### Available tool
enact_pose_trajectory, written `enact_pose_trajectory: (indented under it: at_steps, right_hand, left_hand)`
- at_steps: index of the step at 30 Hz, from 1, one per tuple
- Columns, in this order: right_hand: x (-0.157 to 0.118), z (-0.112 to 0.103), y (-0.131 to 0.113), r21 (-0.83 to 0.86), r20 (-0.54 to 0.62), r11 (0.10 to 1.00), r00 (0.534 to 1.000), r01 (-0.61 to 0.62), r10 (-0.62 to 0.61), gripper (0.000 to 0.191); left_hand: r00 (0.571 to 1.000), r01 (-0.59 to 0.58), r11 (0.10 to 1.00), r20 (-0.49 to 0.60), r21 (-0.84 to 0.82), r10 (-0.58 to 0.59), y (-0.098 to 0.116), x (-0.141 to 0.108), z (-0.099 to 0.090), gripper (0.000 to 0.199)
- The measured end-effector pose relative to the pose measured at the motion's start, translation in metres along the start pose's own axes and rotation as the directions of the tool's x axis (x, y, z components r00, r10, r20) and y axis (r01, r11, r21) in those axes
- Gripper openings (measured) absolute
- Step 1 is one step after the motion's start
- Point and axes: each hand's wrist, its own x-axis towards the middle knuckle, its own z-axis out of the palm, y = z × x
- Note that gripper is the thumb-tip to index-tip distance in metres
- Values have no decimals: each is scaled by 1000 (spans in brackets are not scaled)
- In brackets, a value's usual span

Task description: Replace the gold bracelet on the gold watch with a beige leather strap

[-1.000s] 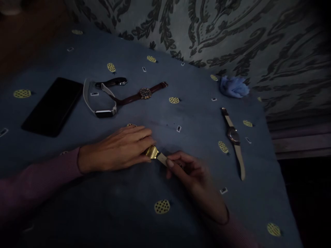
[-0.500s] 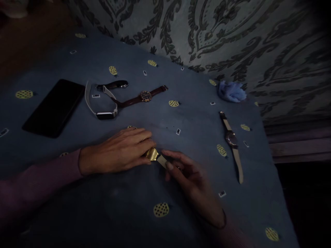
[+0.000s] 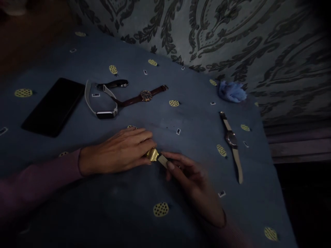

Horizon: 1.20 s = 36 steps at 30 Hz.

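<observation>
The gold watch point(image 3: 152, 155) is shiny metal, its strap point(image 3: 162, 160) dull. The blue rag point(image 3: 232, 92) looks like rough, crumpled cloth.

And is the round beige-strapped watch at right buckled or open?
Open: the round beige-strapped watch lies stretched out, its ends apart.

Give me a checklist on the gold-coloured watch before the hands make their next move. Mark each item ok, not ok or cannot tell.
1. Left hand at the case of the gold-coloured watch: ok, thumb and fingers are on it.
2. Right hand gripping the strap: ok, the thumb presses on it.
3. Watch dial in view: not ok, only plain gold-coloured metal shows.
4. Strap's far end sound: cannot tell, the right hand hides it.
5. Pale-strapped watch apart from the right hand: ok, it lies off to the right.
6. Crumpled blue cloth in hand: not ok, it lies near the wall.
</observation>
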Motion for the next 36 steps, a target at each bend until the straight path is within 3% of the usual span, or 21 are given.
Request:
enact_pose_trajectory:
  at_steps: [14,23,36]
  right_hand:
    - [0,-3,-8,-29,46,993,992,-116,118,19]
    - [2,-7,-4,-156,92,984,991,-81,96,24]
    - [2,-5,0,-285,-7,956,998,65,-70,6]
  left_hand:
    - [1000,-14,991,29,134,10,-2,0,5,14]
    - [996,-49,971,81,232,31,1,2,3,11]
    - [996,-46,966,89,254,24,1,3,4,15]
